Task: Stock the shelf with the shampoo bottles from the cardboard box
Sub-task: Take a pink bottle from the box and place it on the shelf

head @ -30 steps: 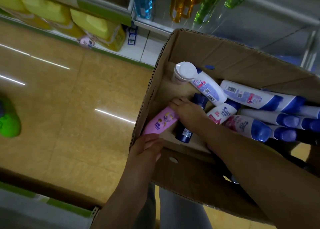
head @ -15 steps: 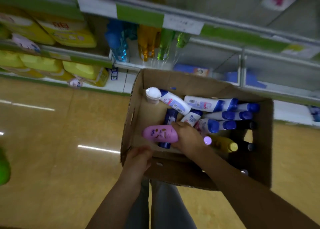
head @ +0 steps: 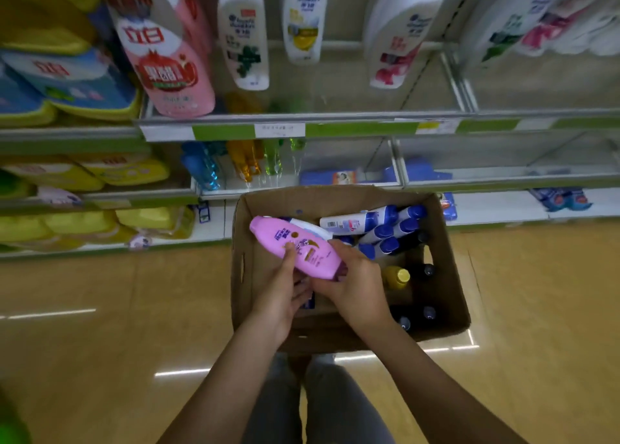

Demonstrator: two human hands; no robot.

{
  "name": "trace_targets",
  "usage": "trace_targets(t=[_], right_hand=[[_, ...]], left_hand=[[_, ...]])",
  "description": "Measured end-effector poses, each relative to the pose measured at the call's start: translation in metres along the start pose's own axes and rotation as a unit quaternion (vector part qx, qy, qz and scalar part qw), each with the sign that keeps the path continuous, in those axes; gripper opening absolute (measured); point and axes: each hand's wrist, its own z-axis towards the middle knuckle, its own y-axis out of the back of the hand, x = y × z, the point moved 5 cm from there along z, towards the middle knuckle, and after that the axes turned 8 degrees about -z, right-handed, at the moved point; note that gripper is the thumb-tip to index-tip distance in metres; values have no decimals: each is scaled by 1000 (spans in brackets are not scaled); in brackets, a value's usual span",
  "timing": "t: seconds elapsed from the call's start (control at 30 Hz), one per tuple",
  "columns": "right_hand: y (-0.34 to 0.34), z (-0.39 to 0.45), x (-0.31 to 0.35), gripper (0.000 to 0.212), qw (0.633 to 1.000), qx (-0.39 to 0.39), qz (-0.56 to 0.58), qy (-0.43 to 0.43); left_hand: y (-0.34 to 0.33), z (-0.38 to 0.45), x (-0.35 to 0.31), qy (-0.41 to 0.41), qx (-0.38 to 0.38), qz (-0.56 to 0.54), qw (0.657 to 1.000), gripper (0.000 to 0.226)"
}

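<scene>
The cardboard box (head: 446, 276) stands on the tan floor (head: 117, 309), its far wall just beside the lowest shelf edge at 12 o'clock. Open floor lies at 9 o'clock and at 3 o'clock of the box. The upper shelf (head: 335, 126) has bare room at 1 o'clock, between the white bottles (head: 243, 31) standing there.

The pink shampoo bottle (head: 295, 247) is above the left half of the box, tilted, its rounded end toward 10 o'clock. The right hand (head: 355, 282) grips its lower end, fingers curled round it. The left hand (head: 280, 289) supports it from 8 o'clock, thumb pressing on the label.

Inside the box, white bottles with blue caps (head: 369, 224) lie toward 1 o'clock; a yellow-capped bottle (head: 397, 276) and dark bottles (head: 426, 271) are at 3 to 5 o'clock.
</scene>
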Motion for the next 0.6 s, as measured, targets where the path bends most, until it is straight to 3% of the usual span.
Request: trace_targets(t=[0.1,0.3,0.4,0.53,0.6], right_hand=[[19,-5,15,59,999,-29,20,2],[43,-24,42,58,994,-84,73,1],[43,-30,50,60,993,-74,93,0],[50,-24,59,43,987,-29,157,15],[59,-15,61,48,978,-23,206,-4]], left_hand=[[-9,-15,-16,-43,26,-31,998,40],[-19,-40,-49,-135,52,-108,984,28],[-23,-50,-62,-152,64,-96,982,20],[-24,-61,-88,-188,74,-42,979,26],[-27,-68,-99,-194,97,-11,976,29]])
